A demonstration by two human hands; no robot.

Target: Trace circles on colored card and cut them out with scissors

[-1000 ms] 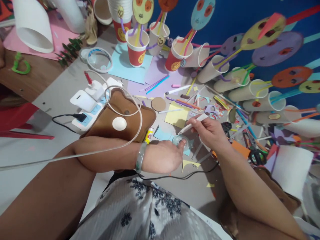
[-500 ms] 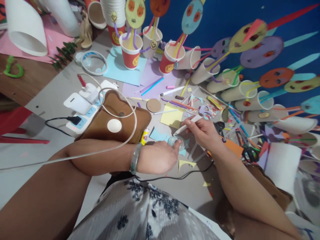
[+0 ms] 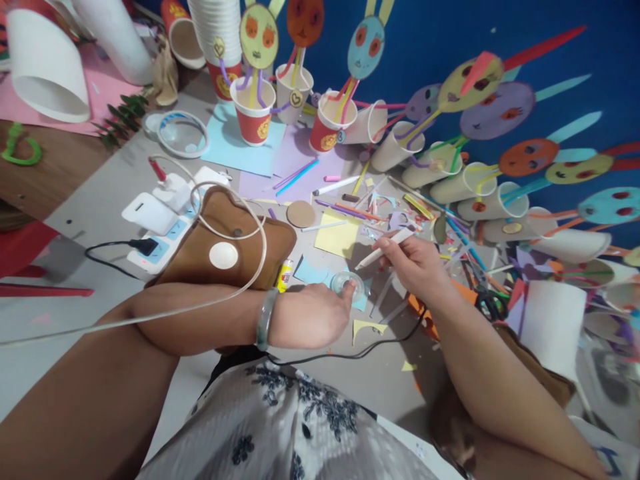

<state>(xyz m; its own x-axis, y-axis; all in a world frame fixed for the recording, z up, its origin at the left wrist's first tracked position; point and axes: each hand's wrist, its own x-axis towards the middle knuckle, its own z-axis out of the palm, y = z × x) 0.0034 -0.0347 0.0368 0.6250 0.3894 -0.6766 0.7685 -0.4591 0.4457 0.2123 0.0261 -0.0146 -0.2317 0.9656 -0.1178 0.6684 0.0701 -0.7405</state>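
My left hand, with a jade-like bangle on its wrist, presses a fingertip down on a round clear plastic piece. Its other fingers are curled in and partly hidden. Under the clear piece lies light-blue paper, which sticks out on both sides. A white marker is gripped in my right hand, between thumb and fingers. The marker's tip points down and left, close to the far right rim of the clear piece; whether it touches the paper I cannot tell.
A brown hot-water bag and a power strip lie left, with a white cable across my left forearm. A glue stick stands near it. Paper scraps, scissors and cup puppets spread behind and right.
The marker tip has moved right around the far rim of the clear piece. My left fingertip stays on that piece. The whole view has shifted slightly.
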